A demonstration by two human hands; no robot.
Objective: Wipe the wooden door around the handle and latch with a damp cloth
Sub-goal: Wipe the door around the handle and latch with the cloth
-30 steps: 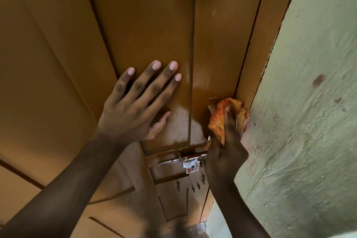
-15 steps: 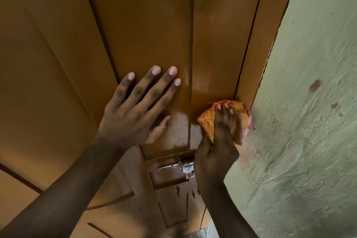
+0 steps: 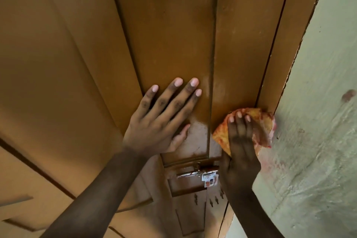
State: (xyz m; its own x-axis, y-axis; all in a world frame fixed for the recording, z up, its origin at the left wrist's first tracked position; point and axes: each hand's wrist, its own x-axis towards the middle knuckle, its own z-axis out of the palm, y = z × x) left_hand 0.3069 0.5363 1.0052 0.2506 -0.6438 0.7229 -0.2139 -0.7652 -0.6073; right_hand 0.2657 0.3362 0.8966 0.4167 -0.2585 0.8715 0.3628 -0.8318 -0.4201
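Observation:
The brown wooden door (image 3: 170,31) fills most of the head view. My left hand (image 3: 162,120) lies flat on its panel, fingers spread, holding nothing. My right hand (image 3: 241,147) presses an orange and pink cloth (image 3: 264,121) against the door's right stile, by the frame edge. Just below both hands is the metal latch bolt (image 3: 195,173), with a small white tag (image 3: 210,179) hanging from it. The door surface around the hands looks glossy and wet. My right wrist hides the latch's right end.
A rough pale green wall (image 3: 318,141) stands to the right of the door frame (image 3: 289,48), with a reddish stain (image 3: 348,95). Several small dark screws or pegs (image 3: 211,201) sit in the door below the latch.
My right hand has flattened over the cloth and slid it right and slightly up toward the frame edge. My left hand has stayed flat on the panel.

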